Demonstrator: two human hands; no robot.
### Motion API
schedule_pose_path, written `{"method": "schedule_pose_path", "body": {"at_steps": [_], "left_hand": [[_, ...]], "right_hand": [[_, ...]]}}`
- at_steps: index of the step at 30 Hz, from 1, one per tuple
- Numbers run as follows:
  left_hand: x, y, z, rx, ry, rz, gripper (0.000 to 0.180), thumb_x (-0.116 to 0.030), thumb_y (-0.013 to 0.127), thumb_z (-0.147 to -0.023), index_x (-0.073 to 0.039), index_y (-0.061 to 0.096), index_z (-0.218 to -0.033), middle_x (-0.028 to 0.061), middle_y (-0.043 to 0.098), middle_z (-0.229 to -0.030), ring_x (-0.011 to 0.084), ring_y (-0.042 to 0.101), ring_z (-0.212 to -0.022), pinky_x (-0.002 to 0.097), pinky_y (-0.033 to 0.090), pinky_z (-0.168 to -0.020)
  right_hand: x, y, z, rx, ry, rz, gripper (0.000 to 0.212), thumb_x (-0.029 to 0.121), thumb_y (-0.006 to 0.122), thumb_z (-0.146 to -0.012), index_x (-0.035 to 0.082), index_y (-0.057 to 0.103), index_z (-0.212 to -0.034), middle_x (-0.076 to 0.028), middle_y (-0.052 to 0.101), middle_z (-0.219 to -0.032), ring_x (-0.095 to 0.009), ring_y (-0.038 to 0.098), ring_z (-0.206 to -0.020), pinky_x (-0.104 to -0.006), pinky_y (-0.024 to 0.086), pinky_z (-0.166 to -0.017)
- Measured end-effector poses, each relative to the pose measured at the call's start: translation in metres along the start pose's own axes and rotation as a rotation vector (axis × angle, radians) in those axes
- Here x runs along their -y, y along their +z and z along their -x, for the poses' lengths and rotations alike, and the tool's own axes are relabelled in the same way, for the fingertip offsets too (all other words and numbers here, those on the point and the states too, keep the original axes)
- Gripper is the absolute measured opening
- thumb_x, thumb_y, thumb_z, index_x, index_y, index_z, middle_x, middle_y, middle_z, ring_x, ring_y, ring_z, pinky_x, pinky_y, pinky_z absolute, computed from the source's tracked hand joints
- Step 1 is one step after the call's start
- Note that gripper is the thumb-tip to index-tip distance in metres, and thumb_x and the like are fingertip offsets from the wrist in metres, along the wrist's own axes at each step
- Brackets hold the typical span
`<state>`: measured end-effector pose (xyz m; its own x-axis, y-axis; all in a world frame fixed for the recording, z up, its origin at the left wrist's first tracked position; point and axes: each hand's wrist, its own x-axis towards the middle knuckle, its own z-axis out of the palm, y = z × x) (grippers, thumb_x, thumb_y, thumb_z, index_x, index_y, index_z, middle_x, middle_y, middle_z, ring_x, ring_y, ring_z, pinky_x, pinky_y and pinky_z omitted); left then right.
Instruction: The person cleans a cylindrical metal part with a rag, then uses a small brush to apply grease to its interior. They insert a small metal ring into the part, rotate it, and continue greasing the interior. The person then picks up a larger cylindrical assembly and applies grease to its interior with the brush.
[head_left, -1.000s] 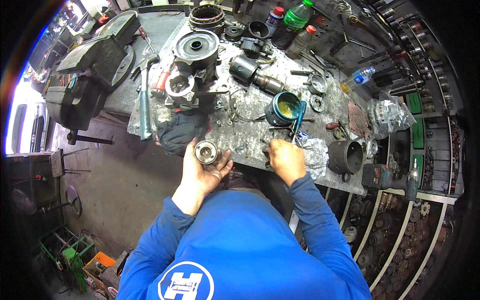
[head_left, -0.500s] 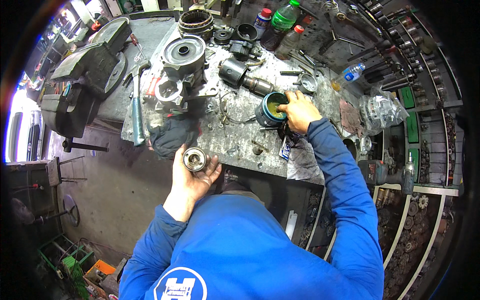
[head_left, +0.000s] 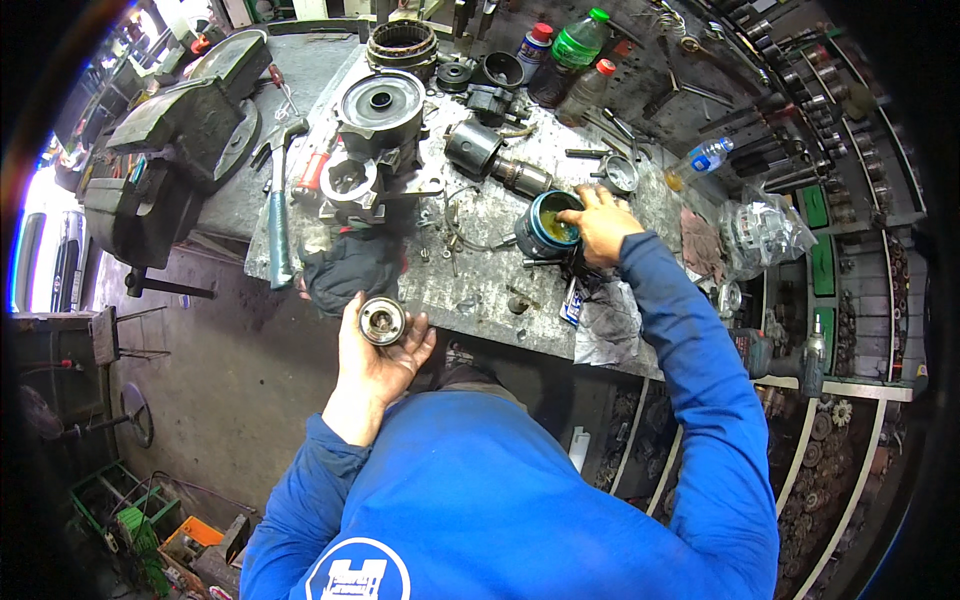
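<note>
In my left hand (head_left: 385,362) a round metal part with a recessed centre (head_left: 382,322) lies between thumb and fingers, in front of the bench's near edge. My right hand (head_left: 607,228) is over the right rim of a blue-green tub of yellowish grease (head_left: 548,243). One digit reaches into the tub's mouth; the other fingers stretch out apart beyond its rim. A cylindrical metal armature (head_left: 522,177) lies just behind the tub. Left of it on the bench sits a large grey metal housing (head_left: 380,102), with a dark rag (head_left: 350,275) at its near side.
A hammer (head_left: 277,210) and a bench vise (head_left: 175,150) are to the left. Bottles (head_left: 580,45) stand at the back, and a clear bottle (head_left: 700,160) lies to the right. Near a plastic bag of parts (head_left: 765,230) is a cordless driver (head_left: 812,360).
My right hand has shifted slightly at the tub, one digit still inside its mouth. My left hand keeps the round part, now tipped a little differently. The view has moved slightly.
</note>
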<state>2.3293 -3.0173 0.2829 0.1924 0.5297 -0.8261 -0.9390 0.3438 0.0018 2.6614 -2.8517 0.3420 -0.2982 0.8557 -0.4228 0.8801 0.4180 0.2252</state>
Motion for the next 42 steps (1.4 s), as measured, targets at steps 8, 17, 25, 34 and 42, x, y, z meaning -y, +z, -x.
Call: {"method": "schedule_pose_path", "body": {"at_steps": [8, 17, 25, 34, 42], "left_hand": [[-0.004, 0.003, 0.000, -0.011, 0.002, -0.006, 0.049, -0.056, 0.065, -0.095, -0.008, 0.062, -0.103, 0.0129, 0.064, -0.096, 0.0343, 0.068, -0.098, 0.0546, 0.050, -0.104], [-0.008, -0.008, -0.002, 0.047, -0.052, -0.027, 0.045, -0.053, 0.070, -0.093, -0.009, 0.066, -0.102, 0.0118, 0.066, -0.096, 0.0321, 0.069, -0.093, 0.0552, 0.052, -0.100], [-0.015, -0.014, 0.007, -0.007, -0.050, -0.007, 0.046, -0.053, 0.069, -0.094, -0.007, 0.068, -0.093, 0.0124, 0.067, -0.087, 0.0328, 0.070, -0.090, 0.0540, 0.053, -0.100], [-0.016, -0.019, 0.007, 0.028, -0.048, 0.001, 0.047, -0.052, 0.069, -0.094, -0.005, 0.068, -0.094, 0.0124, 0.068, -0.087, 0.0319, 0.071, -0.090, 0.0529, 0.053, -0.099], [-0.006, -0.015, 0.009, 0.008, -0.045, 0.002, 0.046, -0.052, 0.069, -0.094, -0.005, 0.068, -0.093, 0.0126, 0.068, -0.087, 0.0314, 0.070, -0.090, 0.0523, 0.054, -0.099]], "right_hand": [[0.070, 0.001, 0.089, -0.078, -0.321, -0.673, 0.054, 0.006, 0.074, -0.080, 0.011, 0.064, -0.132, -0.020, 0.057, -0.114, -0.041, 0.063, -0.111, -0.0495, 0.053, -0.096], [0.085, 0.069, 0.047, -0.073, -0.256, -0.469, 0.046, 0.011, 0.074, -0.082, 0.004, 0.063, -0.126, -0.018, 0.065, -0.113, -0.041, 0.066, -0.107, -0.0481, 0.054, -0.093], [0.094, 0.074, 0.057, -0.223, -0.173, -0.364, 0.042, 0.022, 0.077, -0.084, 0.007, 0.068, -0.122, -0.016, 0.068, -0.107, -0.039, 0.067, -0.103, -0.0481, 0.055, -0.091], [0.078, 0.068, 0.046, -0.247, -0.522, -0.178, 0.038, 0.019, 0.068, -0.087, 0.011, 0.068, -0.124, -0.011, 0.066, -0.104, -0.031, 0.065, -0.101, -0.0426, 0.051, -0.087], [0.082, 0.072, 0.036, -0.188, -0.536, -0.238, 0.028, 0.021, 0.071, -0.086, 0.006, 0.069, -0.109, -0.015, 0.069, -0.097, -0.036, 0.070, -0.092, -0.0471, 0.056, -0.080]]}}
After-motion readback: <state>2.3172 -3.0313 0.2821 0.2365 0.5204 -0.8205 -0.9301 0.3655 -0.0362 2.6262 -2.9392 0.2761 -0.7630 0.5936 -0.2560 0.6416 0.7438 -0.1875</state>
